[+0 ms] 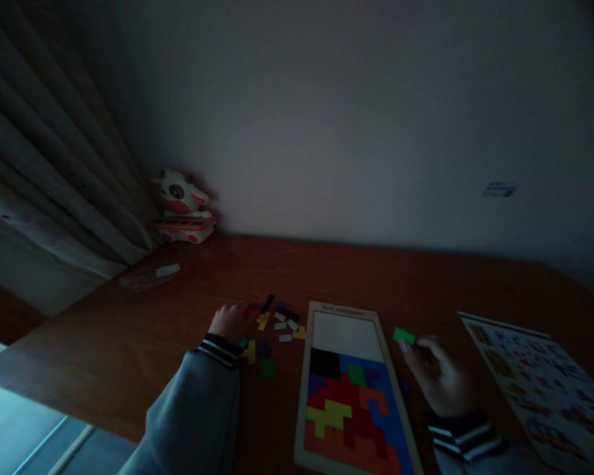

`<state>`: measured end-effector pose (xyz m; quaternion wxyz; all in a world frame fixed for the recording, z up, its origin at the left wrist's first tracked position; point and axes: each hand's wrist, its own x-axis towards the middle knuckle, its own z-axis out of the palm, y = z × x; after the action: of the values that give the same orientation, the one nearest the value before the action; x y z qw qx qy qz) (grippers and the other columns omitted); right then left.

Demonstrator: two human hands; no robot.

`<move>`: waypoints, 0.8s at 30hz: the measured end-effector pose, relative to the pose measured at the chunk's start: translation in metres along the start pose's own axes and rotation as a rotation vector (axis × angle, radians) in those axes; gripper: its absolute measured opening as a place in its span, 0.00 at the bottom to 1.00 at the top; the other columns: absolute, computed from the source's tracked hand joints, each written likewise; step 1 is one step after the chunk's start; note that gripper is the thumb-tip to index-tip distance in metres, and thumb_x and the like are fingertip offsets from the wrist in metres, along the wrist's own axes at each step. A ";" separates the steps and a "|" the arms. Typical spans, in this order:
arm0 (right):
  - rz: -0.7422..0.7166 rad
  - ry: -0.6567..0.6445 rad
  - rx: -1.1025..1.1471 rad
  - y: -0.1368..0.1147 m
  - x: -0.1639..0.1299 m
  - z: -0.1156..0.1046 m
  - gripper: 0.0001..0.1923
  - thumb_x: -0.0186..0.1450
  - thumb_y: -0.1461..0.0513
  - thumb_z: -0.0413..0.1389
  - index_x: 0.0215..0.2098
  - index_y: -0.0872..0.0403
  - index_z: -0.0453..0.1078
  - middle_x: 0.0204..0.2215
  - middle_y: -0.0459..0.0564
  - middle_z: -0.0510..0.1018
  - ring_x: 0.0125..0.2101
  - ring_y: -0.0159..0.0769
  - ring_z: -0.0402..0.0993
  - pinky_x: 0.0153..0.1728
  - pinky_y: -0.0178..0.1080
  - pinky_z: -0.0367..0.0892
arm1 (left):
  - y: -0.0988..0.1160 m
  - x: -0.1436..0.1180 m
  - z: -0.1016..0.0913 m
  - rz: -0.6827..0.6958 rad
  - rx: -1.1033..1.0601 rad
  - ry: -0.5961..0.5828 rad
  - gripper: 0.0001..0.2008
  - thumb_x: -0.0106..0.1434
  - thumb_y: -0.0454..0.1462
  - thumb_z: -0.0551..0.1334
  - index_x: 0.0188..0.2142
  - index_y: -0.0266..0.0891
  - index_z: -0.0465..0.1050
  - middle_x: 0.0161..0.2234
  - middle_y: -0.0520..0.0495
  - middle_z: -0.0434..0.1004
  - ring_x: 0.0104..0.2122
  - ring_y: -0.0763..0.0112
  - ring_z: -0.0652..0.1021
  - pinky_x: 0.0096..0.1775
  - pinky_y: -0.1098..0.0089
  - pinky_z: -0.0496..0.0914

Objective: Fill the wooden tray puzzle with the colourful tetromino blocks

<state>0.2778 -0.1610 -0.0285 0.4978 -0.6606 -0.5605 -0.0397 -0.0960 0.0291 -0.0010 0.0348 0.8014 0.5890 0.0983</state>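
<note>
Head cam is super dark, but the right hand (438, 376) pinches a small green flat puzzle piece (404, 336) at its fingertips, just off the wooden-framed puzzle tray (304, 379) toward 2 o'clock. That tray is mostly filled with coloured blocks — top part is bare. Left hand (230, 321) rests curled over the scattered loose coloured pieces (277, 326) at the tray's 10 o'clock; can't tell if it grips any. A printed pattern sheet (544, 379) lies at 3 o'clock on the brown wooden table (129, 343).
</note>
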 end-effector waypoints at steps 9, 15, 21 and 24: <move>0.121 -0.026 0.016 0.001 0.004 0.003 0.18 0.62 0.46 0.54 0.28 0.51 0.68 0.20 0.45 0.71 0.20 0.33 0.68 0.21 0.35 0.64 | -0.023 0.000 0.018 0.226 0.008 0.119 0.15 0.68 0.43 0.55 0.46 0.45 0.78 0.48 0.44 0.79 0.48 0.59 0.76 0.54 0.59 0.66; 0.107 0.013 0.027 0.001 0.004 0.005 0.17 0.62 0.47 0.55 0.28 0.51 0.68 0.20 0.45 0.72 0.21 0.34 0.70 0.22 0.34 0.64 | -0.026 0.000 0.023 0.216 0.047 0.161 0.18 0.65 0.47 0.58 0.51 0.48 0.75 0.43 0.43 0.76 0.44 0.60 0.75 0.50 0.60 0.69; 0.075 -0.005 0.031 -0.001 0.001 0.008 0.16 0.63 0.47 0.55 0.30 0.51 0.67 0.20 0.43 0.71 0.20 0.32 0.68 0.22 0.34 0.63 | -0.027 -0.002 0.022 0.238 0.038 0.228 0.18 0.66 0.48 0.56 0.44 0.43 0.79 0.38 0.43 0.76 0.41 0.61 0.76 0.49 0.64 0.70; 0.033 -0.025 0.044 0.001 0.001 0.010 0.16 0.64 0.48 0.54 0.31 0.51 0.67 0.21 0.43 0.70 0.20 0.32 0.67 0.23 0.34 0.63 | -0.029 -0.004 0.020 0.220 0.064 0.217 0.16 0.65 0.45 0.55 0.43 0.45 0.80 0.38 0.44 0.78 0.42 0.61 0.76 0.50 0.64 0.69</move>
<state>0.2737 -0.1536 -0.0331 0.5057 -0.6594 -0.5563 -0.0110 -0.1199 0.0355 -0.0256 -0.0653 0.8464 0.5009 0.1687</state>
